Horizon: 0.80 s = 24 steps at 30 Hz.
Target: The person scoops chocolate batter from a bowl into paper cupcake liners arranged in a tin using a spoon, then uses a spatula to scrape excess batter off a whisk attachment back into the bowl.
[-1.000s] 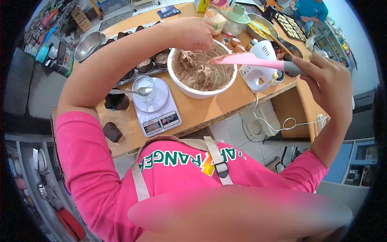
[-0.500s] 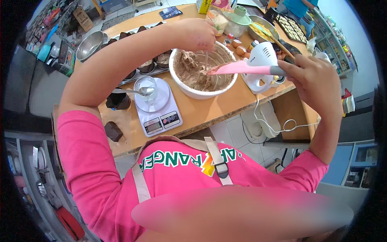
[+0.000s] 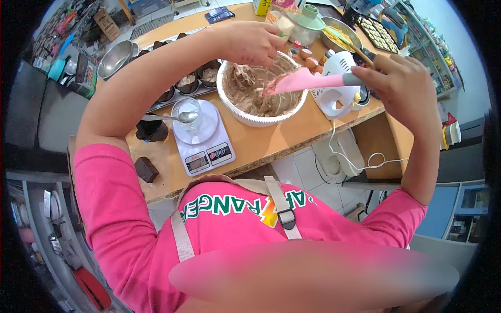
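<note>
My left hand [image 3: 255,44] is closed above the back-left of a white bowl [image 3: 261,112] of brown creamy mixture [image 3: 245,78]; what its fingers grip is hidden. My right hand [image 3: 396,83] grips the grey handle of a pink spatula [image 3: 308,79], whose smeared blade is in the bowl. Left of the bowl, a glass container [image 3: 185,107] with a spoon [image 3: 188,117] rests on a white scale [image 3: 206,154]. A tray [image 3: 156,104] of dark paper cups [image 3: 188,83], some holding mixture, lies behind. A white mixer [image 3: 336,99] is right of the bowl.
A steel bowl [image 3: 110,61], a tray of pale dough pieces [image 3: 377,34], a pan of yellow mixture [image 3: 342,34], eggshells [image 3: 308,57] and a green-lidded container [image 3: 305,28] surround the work. A white cord [image 3: 368,167] hangs over the table edge [image 3: 271,151].
My right hand and the spatula have moved slightly left, the blade a little lower in the bowl. My left hand has shifted slightly. The other person in blue has largely left view.
</note>
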{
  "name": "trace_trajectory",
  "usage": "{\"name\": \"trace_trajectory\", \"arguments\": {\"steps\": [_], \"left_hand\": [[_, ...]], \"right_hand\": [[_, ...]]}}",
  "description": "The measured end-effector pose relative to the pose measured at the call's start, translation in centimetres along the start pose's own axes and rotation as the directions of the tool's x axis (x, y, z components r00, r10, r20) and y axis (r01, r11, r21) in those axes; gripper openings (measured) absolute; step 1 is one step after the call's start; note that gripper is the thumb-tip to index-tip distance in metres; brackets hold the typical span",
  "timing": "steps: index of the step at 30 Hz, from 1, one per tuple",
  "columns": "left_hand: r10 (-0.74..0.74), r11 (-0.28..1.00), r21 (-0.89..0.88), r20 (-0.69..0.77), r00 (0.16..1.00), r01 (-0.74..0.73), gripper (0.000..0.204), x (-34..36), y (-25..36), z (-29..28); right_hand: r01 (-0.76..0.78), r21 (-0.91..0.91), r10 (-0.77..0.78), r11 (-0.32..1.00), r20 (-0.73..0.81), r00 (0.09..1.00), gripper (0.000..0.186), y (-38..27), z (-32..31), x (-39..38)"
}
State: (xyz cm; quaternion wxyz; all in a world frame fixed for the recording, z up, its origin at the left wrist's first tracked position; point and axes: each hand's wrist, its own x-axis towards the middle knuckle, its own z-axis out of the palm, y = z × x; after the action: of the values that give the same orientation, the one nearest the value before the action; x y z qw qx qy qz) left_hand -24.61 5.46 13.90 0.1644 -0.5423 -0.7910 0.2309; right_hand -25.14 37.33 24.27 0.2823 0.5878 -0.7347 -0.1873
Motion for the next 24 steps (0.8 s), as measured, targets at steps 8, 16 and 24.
{"name": "trace_trajectory", "arguments": {"steps": [8, 16, 24], "left_hand": [[-0.059, 0.998, -0.029, 0.066, 0.996, 0.061, 0.012, 0.4, -0.1, -0.3], [-0.279, 0.931, -0.168, 0.24, 0.93, 0.323, 0.007, 1.3, -0.3, 0.0], [-0.343, 0.899, -0.12, 0.407, 0.847, 0.422, 0.01, 1.6, -0.2, -0.2]], "right_hand": [[-0.109, 0.073, 0.104, 0.991, 0.07, 0.992, 0.03, 0.3, -2.0, -1.8], [-0.198, -0.009, 0.198, 0.98, 0.092, 0.976, 0.03, -1.4, -3.5, -1.2], [-0.14, 0.049, 0.13, 0.989, 0.175, 0.976, 0.025, -2.0, -1.9, -1.1]]}}
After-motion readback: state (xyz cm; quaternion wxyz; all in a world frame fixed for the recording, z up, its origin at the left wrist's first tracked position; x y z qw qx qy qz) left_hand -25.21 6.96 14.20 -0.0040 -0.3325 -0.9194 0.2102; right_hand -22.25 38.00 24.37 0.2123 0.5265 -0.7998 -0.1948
